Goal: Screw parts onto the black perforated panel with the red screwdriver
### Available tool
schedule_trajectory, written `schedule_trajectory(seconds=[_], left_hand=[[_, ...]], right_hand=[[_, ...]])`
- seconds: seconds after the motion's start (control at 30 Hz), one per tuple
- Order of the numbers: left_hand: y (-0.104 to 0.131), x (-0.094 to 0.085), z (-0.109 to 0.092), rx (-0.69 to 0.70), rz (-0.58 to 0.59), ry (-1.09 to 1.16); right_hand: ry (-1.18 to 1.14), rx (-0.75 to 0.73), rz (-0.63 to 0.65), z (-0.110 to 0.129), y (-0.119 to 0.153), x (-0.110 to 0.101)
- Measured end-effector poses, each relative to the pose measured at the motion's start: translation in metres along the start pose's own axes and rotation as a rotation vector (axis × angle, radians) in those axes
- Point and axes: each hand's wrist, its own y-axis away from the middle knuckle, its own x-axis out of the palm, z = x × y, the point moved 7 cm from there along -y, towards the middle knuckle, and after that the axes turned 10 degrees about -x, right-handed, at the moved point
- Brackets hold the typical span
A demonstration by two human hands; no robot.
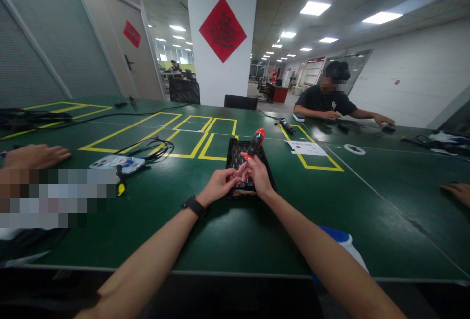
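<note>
A screwdriver with a red and black handle points up and to the right. My right hand grips it low, near where handle meets shaft. Close to the lower end of the shaft, the fingertips of my left hand are pinched together; whatever lies between them is too small to make out. Both hands are above a black plastic tray with a ridged or divided inside. My fingers hide part of its contents, and something yellowish shows at its near edge.
Yellow tape rectangles mark the green table. To the left lie a phone, cables and another person's hand. On the right are a paper sheet, a white ring and a seated person.
</note>
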Motion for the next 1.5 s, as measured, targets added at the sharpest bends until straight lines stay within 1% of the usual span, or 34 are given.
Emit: schedule_trajectory(seconds=[0.2, 0.37, 0.47, 0.67, 0.8, 1.1, 1.37, 1.5], left_hand=[[-0.0017, -0.0007, 0.0034, -0.019, -0.046, 0.033], [-0.0015, -0.0027, 0.0038, -0.020, -0.054, 0.021], [-0.0013, -0.0033, 0.0034, -0.016, -0.044, 0.026], [-0.0011, 0.0004, 0.0028, -0.022, 0.010, 0.079], [-0.0004, -0.0005, 0.0013, -0.017, -0.009, 0.052], [-0.0002, -0.0046, 0.0004, -0.030, -0.058, 0.034], [-0.0002, -0.0015, 0.0020, -0.018, -0.016, 0.047], [0.0003, -0.0017, -0.0003, 0.018, -0.012, 0.018]], right_hand=[[0.046, -0.023, -0.006, 0.0052, 0.0013, 0.0016], [0.065, -0.033, 0.010, 0.0075, 0.0019, 0.0037], [0.054, -0.026, 0.004, 0.0056, 0.0016, 0.0024], [0.043, -0.015, -0.014, 0.0026, 0.0005, 0.0006], [0.045, -0.026, -0.035, 0.0064, 0.0007, 0.0013], [0.055, -0.042, -0.022, 0.0079, 0.0013, 0.0025], [-0.016, 0.028, -0.022, 0.0008, -0.0001, 0.0009], [-0.005, 0.019, -0.020, 0.0001, -0.0006, 0.0007]])
